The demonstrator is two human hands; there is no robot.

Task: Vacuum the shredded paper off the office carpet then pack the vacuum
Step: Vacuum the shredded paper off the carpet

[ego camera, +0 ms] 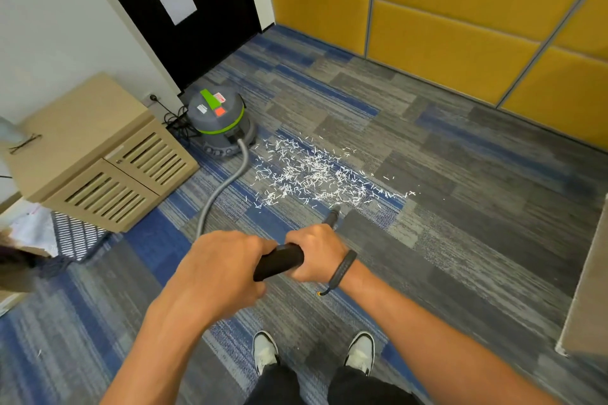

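Both hands — left hand (220, 270), right hand (316, 251) — grip the black wand (279, 261) near shredded paper (316, 174).

The scene is bright and evenly lit, with soft, diffuse light and no hard glare. Beyond the fingers (306, 233) the shredded paper (312, 177) reads crisp and white against the carpet (460, 174), each strip sharp. Shadows are faint: a soft dark patch lies on the carpet just below the left hand (223, 270) and the right hand (316, 253). Wide-angle distortion bends the yellow wall panels (460, 10) far above the fingers and tilts the cabinet (95, 151) to their left. The left edge is smeared and out of focus.
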